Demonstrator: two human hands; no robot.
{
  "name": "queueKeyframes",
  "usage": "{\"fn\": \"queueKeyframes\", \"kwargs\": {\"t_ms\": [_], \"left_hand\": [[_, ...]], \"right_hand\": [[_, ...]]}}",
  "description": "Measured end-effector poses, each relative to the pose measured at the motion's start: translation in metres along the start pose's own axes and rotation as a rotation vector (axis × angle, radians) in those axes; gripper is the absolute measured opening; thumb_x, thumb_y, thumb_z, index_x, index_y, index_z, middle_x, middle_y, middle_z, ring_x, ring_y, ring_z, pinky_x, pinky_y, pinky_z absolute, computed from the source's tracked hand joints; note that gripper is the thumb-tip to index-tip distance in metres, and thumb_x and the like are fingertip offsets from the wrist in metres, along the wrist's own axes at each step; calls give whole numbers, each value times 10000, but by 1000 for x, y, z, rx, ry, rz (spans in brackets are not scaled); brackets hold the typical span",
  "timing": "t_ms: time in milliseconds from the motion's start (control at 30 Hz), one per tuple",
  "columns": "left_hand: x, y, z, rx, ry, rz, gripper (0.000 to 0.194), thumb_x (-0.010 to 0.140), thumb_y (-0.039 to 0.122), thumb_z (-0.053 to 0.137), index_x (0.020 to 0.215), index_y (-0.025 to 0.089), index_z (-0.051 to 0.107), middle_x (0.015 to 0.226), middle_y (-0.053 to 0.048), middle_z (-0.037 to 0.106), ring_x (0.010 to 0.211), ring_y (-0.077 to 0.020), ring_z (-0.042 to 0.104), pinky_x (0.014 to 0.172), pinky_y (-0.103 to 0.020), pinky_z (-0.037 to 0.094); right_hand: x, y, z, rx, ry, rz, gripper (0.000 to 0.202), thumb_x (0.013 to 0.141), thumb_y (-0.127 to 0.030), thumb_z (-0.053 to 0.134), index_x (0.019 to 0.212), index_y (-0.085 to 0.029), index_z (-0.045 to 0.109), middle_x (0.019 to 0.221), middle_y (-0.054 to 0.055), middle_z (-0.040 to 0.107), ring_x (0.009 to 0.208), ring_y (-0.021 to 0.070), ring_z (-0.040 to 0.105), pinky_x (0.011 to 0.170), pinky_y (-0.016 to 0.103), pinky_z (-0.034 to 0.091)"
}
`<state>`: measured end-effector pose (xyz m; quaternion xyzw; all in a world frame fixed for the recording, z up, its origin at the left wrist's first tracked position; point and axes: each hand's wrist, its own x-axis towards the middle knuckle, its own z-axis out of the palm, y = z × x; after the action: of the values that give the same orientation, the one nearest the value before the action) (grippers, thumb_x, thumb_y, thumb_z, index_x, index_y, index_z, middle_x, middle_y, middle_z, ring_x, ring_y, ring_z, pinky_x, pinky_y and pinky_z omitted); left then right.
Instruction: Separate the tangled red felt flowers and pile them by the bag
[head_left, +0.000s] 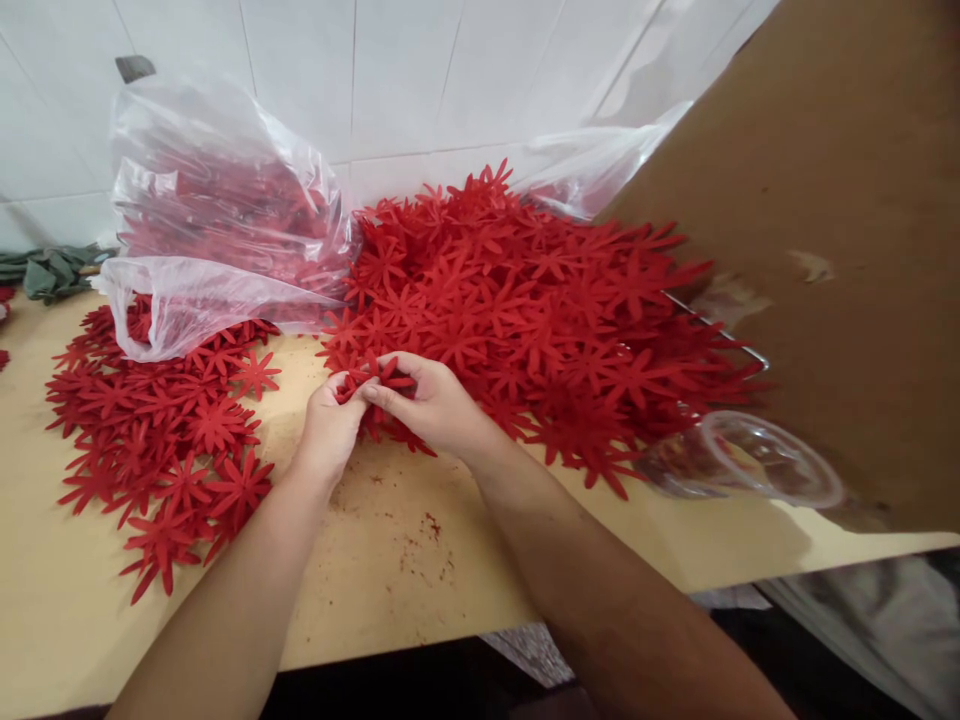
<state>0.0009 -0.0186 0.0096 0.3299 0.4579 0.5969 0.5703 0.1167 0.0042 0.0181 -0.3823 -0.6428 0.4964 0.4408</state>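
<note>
Both hands meet at the front left edge of a large heap of red star-shaped flower pieces (517,310). My left hand (330,425) is closed, its fingers pinching a red flower piece (390,375). Against it, my right hand (431,400) grips the same piece between thumb and fingers, its thumb tip touching the left fingertips. The fingers partly cover the piece. To the left lies a smaller pile of red flower pieces (169,430).
A clear plastic bag (232,220) of red pieces stands by the tiled wall. A clear plastic container (772,460) lies tipped at the right, beside a big brown board (847,250). Green fabric pieces (56,272) sit far left. Red crumbs dot the table (360,610).
</note>
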Motion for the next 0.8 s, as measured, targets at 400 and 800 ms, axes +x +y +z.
{"fn": "queueKeyframes", "kwargs": {"t_ms": [400,800], "left_hand": [[-5,0,4,4,-61,-106,198,620,194,690,806,150,639,689,17,656,640,-78,578,689,-223,450],[-3,3,3,32,-17,-56,238,620,227,697,837,156,630,647,18,636,574,-78,577,556,-192,429]], "right_hand": [[7,7,-13,-229,362,-60,327,754,-390,536,528,-191,410,477,-60,342,465,65,303,473,237,268],[12,8,-13,-83,340,-113,289,691,-460,598,644,-199,482,585,-29,467,541,90,412,536,235,354]]}}
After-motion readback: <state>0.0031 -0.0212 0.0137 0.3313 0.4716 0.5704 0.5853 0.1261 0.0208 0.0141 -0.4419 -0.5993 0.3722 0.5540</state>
